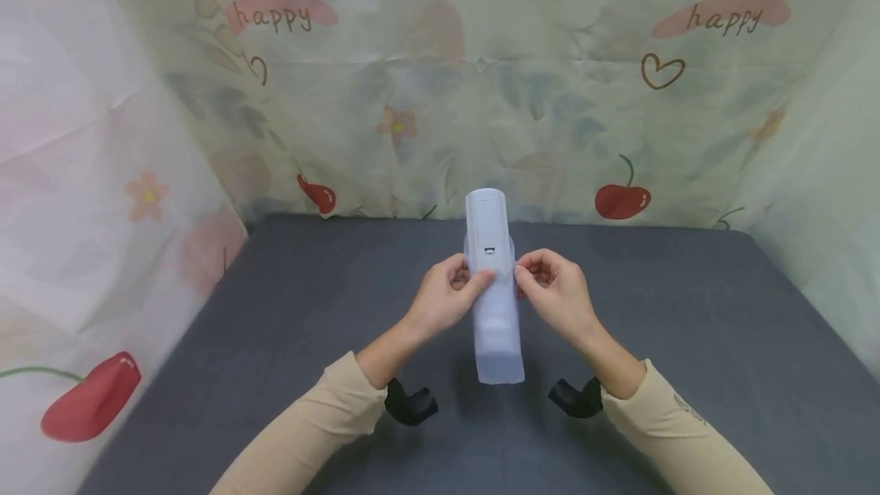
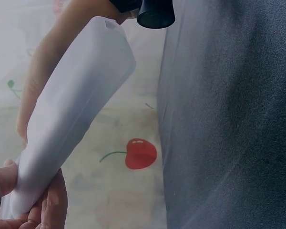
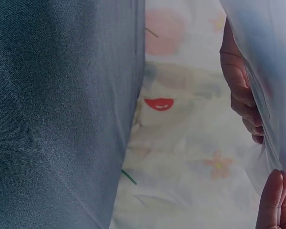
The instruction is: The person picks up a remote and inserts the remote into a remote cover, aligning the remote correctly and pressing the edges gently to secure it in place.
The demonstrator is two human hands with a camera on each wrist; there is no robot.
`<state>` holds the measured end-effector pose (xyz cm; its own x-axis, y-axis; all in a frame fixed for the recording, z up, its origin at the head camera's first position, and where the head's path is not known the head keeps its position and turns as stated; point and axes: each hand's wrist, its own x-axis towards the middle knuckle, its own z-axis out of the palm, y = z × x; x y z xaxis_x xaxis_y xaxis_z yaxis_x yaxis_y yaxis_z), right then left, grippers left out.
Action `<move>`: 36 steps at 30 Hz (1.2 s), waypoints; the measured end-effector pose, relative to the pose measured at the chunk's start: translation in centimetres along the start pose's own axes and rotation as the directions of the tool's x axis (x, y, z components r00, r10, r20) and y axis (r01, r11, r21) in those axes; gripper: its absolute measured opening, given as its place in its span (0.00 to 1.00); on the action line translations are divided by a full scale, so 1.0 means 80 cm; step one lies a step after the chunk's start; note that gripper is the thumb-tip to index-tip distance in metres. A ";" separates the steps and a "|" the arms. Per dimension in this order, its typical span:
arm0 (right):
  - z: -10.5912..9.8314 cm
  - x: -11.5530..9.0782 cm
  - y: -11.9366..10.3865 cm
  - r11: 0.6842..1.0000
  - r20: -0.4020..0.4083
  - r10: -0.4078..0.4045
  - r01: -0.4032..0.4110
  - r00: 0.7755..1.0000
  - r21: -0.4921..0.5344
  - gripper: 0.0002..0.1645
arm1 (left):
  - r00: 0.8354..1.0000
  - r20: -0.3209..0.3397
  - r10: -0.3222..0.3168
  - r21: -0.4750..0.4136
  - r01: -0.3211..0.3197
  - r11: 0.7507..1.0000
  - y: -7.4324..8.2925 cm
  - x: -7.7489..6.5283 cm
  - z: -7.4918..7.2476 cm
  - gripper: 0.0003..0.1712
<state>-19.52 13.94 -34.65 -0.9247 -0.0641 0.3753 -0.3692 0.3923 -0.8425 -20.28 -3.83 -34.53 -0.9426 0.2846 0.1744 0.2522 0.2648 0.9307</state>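
White device (image 1: 490,224) with thin film (image 3: 269,52) about it, held above the middle of the tabletop (image 1: 296,312). Left hand (image 1: 445,292) grips its left side, thumb on top; right hand (image 1: 560,296) pinches at the right edge, probably film. Step: likely adjusting the film, 2-handed. Next move probably calls for steady left fingers, light right ones. Room left and right; curtain (image 1: 481,98) behind far edge.

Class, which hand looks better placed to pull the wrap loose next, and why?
Probably the right hand: it pinches the wrap at the device's side, while the left hand grips the device and could steady it.
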 end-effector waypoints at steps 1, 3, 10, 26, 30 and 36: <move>0.000 0.000 0.000 1.000 -0.002 -0.002 0.002 1.000 0.003 0.05 | 1.000 0.001 0.000 0.000 0.000 1.000 0.000 0.000 0.000 0.17; 0.000 0.001 0.000 1.000 -0.006 -0.003 0.003 1.000 0.018 0.05 | 1.000 0.002 0.000 0.003 0.000 1.000 0.000 -0.001 0.000 0.17; -0.001 0.000 0.002 0.997 0.059 0.021 -0.025 0.998 0.068 0.06 | 1.000 -0.005 0.018 0.039 -0.018 0.999 0.000 -0.001 -0.001 0.17; -0.009 0.009 -0.005 0.985 0.166 0.115 -0.134 0.979 0.106 0.27 | 0.999 0.028 0.026 0.078 -0.028 0.997 0.001 -0.002 0.001 0.16; -0.009 0.010 -0.004 0.984 0.204 0.145 -0.162 0.968 0.073 0.29 | 0.999 0.042 0.021 0.135 -0.027 0.991 0.001 -0.004 0.003 0.15; -0.011 0.012 -0.007 0.980 0.221 0.170 -0.189 0.960 0.068 0.29 | 0.999 0.053 -0.006 0.132 -0.001 0.991 0.000 -0.003 0.000 0.17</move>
<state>-20.11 14.48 -33.45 -0.9713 -0.1981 0.1320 -0.1935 0.3344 -0.9224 -20.08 -3.86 -34.54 -0.9311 0.3318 0.1516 0.2800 0.3835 0.8801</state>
